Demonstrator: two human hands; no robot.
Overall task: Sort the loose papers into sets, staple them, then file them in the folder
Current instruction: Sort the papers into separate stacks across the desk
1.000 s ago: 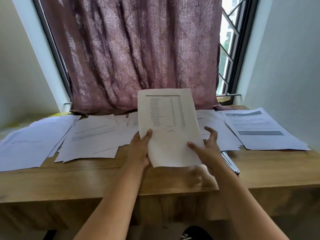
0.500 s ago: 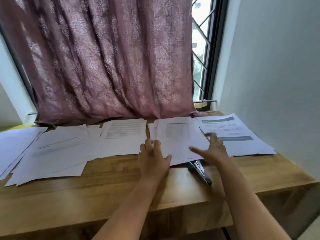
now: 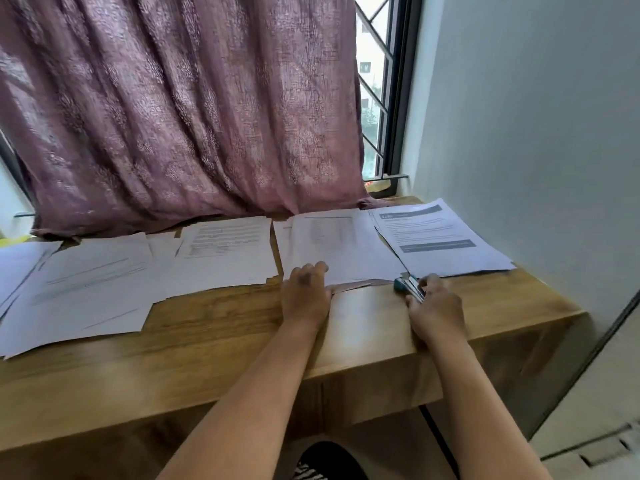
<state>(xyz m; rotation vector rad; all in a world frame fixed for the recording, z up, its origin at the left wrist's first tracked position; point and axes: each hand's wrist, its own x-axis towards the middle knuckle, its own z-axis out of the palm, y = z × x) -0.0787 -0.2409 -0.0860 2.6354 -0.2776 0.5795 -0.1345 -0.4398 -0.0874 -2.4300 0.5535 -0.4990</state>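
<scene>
The left hand (image 3: 304,292) lies on the near edge of the middle paper stack (image 3: 341,247), its fingers curled loosely over the sheets with the knuckles up; the near edge of that stack lifts slightly just to the right of the thumb, showing a dark gap beneath. Whether the fingers pinch any sheet or merely press down is hard to tell, since the picture is blurred there. The right hand (image 3: 437,308) grips a teal stapler (image 3: 408,288), fingers wrapped round its back part, and the stapler's front end pokes out beyond the fingertips toward the near right corner of the same stack, touching or just beside it.

Beyond the right hand's fingers lies another stack, topped by a printed page with grey bars (image 3: 438,237), overlapping the right side of the middle stack. To the left of the left hand's fingers sits a page of text (image 3: 227,252), and farther left more loose sheets (image 3: 86,289) spread toward the table's left end, overlapping one another.

All of it rests on a wooden table (image 3: 214,327). Behind the papers a mauve patterned curtain (image 3: 180,109) hangs down to the tabletop, with a barred window (image 3: 375,98) showing at its right and a pale wall (image 3: 536,116) beyond that
</scene>
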